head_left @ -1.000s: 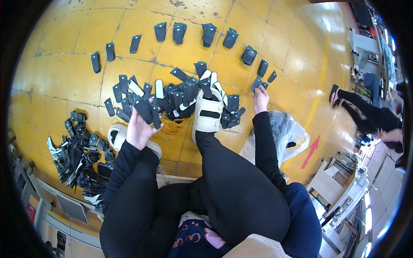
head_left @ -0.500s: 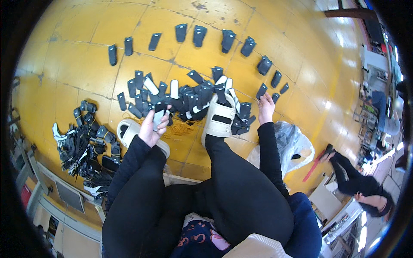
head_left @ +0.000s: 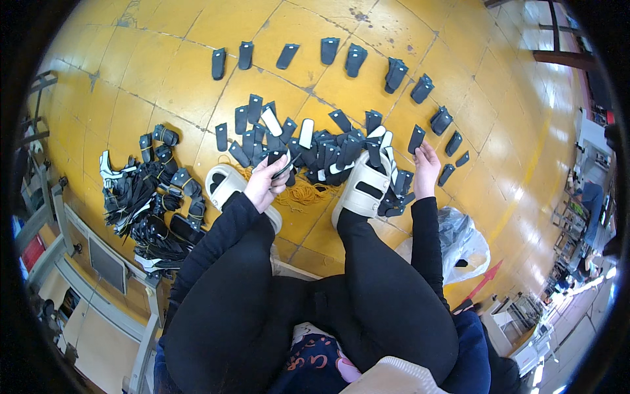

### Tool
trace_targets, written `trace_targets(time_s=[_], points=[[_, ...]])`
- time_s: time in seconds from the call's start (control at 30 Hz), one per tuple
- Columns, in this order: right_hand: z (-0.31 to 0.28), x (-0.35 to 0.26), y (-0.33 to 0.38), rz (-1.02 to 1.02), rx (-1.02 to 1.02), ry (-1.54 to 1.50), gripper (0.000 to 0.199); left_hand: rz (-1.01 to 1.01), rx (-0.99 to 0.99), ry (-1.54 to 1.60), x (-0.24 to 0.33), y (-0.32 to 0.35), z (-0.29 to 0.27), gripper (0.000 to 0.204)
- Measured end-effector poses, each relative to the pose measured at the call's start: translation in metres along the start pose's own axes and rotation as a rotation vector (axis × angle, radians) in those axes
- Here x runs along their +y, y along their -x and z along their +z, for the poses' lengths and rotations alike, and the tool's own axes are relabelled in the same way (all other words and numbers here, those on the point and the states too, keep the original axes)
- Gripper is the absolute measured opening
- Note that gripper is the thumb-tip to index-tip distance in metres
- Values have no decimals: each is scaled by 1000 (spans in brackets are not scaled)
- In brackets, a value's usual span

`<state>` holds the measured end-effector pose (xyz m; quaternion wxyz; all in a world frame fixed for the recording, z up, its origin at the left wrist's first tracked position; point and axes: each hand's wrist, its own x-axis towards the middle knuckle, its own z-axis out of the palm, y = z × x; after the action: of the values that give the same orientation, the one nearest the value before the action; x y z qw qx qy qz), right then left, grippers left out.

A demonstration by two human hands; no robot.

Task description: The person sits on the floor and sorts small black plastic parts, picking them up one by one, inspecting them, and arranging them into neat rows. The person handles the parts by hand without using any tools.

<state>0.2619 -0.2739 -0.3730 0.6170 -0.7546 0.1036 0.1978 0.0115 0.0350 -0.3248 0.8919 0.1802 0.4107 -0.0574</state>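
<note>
I sit over a yellow tiled floor (head_left: pixel 164 85) with a pile of small black strap pieces (head_left: pixel 321 148) in front of my feet. My left hand (head_left: pixel 266 182) is closed around one black strap piece (head_left: pixel 280 161) lifted at the near edge of the pile. My right hand (head_left: pixel 425 165) holds another black strap piece (head_left: pixel 417 138) upright at the pile's right end. My feet wear pale sandals, the left sandal (head_left: pixel 226 187) beside my left hand and the right sandal (head_left: pixel 364 187) between my hands. A bunch of yellow thread (head_left: pixel 305 194) lies between the sandals.
A curved row of sorted black pieces (head_left: pixel 354 59) runs across the far floor. A heap of bundled black straps (head_left: pixel 147 203) lies at my left, near a metal frame (head_left: pixel 85 256). A clear plastic bag (head_left: pixel 459 240) sits at my right. Another person (head_left: pixel 587 197) is at the far right.
My left hand has drawn a strap piece out of the pile toward me. My right hand has lifted a piece at the right end. The view has swung, carrying the distant person elsewhere.
</note>
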Motion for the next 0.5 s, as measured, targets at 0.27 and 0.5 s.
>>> trace_targets(time_s=[0.27,0.5], points=[[20,-7,9,-98,-46,137,29,-4,5,3,1,0,-5,29],[26,-13,10,-21,-130,268,33,26,-114,11,-1,2,1,22]])
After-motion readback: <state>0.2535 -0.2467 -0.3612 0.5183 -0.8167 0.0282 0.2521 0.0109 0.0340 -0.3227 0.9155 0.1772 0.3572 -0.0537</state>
